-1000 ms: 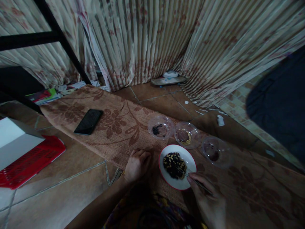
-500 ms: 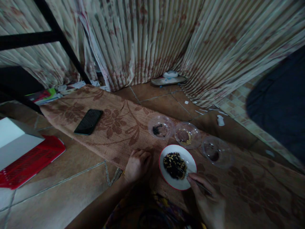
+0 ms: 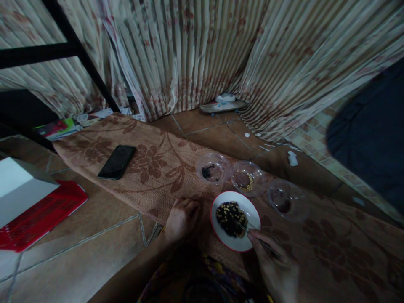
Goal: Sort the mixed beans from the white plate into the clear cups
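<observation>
Head view, from the grip outward. Grip of right hand (image 3: 275,269): pinched shut on slim metal tweezers (image 3: 257,238), low in the frame at the near edge of the mat.

Tweezers' long axis: slanted up and to the left from the grip, tips over the near right part of the white plate (image 3: 251,208). Anything caught between the tips: cannot tell, too dim and too small.

Position of bean heap (image 3: 231,219), mixed dark and yellow: middle of the plate, up-left of the right-hand grip, along the line of the tweezers.

Grip of left hand (image 3: 183,218): curled into a loose fist, nothing visible in it, resting on the woven mat (image 3: 151,168) just beside the plate's left rim. Contact with the rim not discernible.

Nearer to the heap: tweezer tips of the right hand.

Beyond the plate, a row of three clear bowls:
- left bowl (image 3: 221,165), with dark beans
- middle bowl (image 3: 252,169), with yellow beans
- right bowl (image 3: 297,198), with a few dark reddish beans

Farther left on the mat, well apart: black phone (image 3: 117,161).
</observation>
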### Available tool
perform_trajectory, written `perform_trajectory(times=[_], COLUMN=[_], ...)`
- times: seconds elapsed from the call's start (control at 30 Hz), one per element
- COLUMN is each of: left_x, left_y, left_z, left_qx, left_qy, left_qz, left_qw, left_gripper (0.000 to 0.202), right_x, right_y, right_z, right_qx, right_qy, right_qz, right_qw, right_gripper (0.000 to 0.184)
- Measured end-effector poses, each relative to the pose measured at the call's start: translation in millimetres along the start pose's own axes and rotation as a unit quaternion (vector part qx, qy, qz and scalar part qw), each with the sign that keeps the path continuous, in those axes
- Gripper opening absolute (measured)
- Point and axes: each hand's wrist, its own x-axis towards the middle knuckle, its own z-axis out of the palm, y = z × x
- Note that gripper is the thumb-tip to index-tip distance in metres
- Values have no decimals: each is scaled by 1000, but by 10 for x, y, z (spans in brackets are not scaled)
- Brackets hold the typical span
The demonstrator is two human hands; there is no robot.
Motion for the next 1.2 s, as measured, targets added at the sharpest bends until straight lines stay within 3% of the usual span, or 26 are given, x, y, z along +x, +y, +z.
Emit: perform_trajectory(times=[0.13, 0.33, 0.5, 0.67, 0.8, 0.9, 1.07, 1.2], left_x=[-3, 7, 20, 41, 41, 33, 26, 25], left_y=[-9, -6, -6, -27, -55, -70, -61, -45], left_z=[6, -12, -32, -37, -26, -19, -20, -23], left_qx=[5, 1, 0, 0, -5, -3, 13, 23], left_qy=[2, 6, 27, 43, 47, 40, 30, 32], left_qz=[5, 3, 16, 41, 51, 47, 29, 27], left_qw=[1000, 1000, 1000, 998, 998, 998, 999, 999], left_gripper=[19, 19, 19, 22, 20, 18, 20, 18], right_x=[-13, 82, 404, 788, 940, 922, 738, 560], right_y=[5, -134, -299, -118, 165, 240, 37, -147], right_z=[-9, -193, -517, -750, -769, -744, -690, -563], right_qx=[-8, -36, -50, -57, -26, -15, 62, 158], right_qy=[16, 109, 220, 268, 264, 275, 287, 233], right_qz=[-12, -22, -69, -71, -34, 3, 72, 119], right_qw=[1000, 993, 972, 959, 964, 961, 953, 952], right_gripper=[24, 30, 36, 37, 44, 44, 41, 41])
